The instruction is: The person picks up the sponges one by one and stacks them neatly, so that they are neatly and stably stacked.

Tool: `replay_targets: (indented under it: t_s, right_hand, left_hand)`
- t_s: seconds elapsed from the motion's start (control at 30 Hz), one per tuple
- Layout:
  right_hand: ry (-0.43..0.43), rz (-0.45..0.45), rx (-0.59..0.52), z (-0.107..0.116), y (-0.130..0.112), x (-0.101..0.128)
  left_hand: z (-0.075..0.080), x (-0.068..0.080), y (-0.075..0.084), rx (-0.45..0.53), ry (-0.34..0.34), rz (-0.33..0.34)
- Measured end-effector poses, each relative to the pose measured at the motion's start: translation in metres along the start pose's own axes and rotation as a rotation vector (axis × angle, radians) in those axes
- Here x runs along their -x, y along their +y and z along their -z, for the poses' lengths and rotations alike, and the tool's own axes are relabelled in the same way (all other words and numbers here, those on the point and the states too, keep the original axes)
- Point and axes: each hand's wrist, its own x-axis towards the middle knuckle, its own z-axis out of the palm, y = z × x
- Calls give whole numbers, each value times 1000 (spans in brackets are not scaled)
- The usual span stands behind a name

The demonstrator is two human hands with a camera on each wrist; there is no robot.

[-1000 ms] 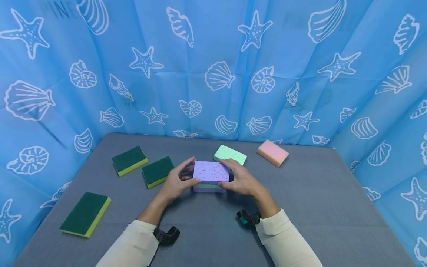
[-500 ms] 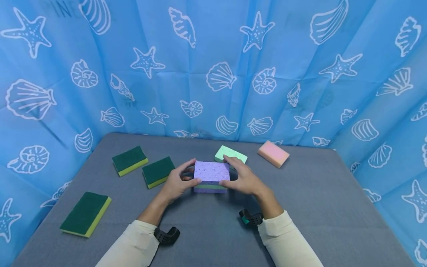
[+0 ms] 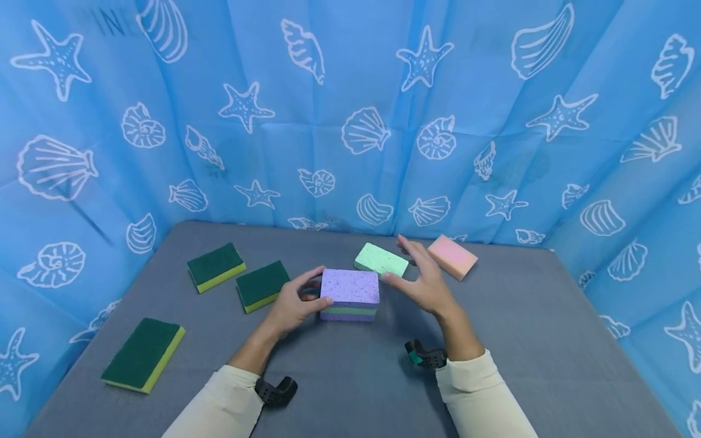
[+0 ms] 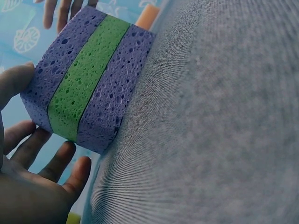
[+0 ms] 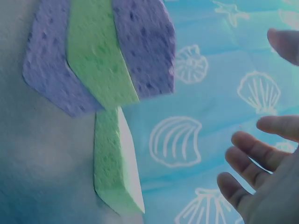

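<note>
Three sponges lie flat in a stack in the middle of the table: a purple top sponge, a green middle sponge and a purple bottom sponge. My left hand holds the stack's left end, thumb at the front edge and fingers at the end and far corner. To the right, my right hand is apart from the stack, fingers spread and holding nothing. Behind the stack lies a light green sponge, whose near right edge my right thumb overlaps in the head view.
A pink-orange sponge lies at the back right. Three dark green and yellow scouring sponges are spread over the left side of the grey table. A blue shell-patterned curtain hangs behind and beside the table.
My right hand has let go of the stack's right end and moved right, its fingers opening out. The left hand stays at the left end, and the stack keeps its place.
</note>
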Motion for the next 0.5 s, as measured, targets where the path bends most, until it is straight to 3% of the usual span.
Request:
replay_targets:
  t_s: [0.2,0.5]
  right_hand:
    - [78,-119,-19,8,18,-5]
    - [42,-241,-35,4,45,-10]
  left_hand:
    - [-1,0,0,-17,8,16]
    - [-1,1,1,-30,19,6]
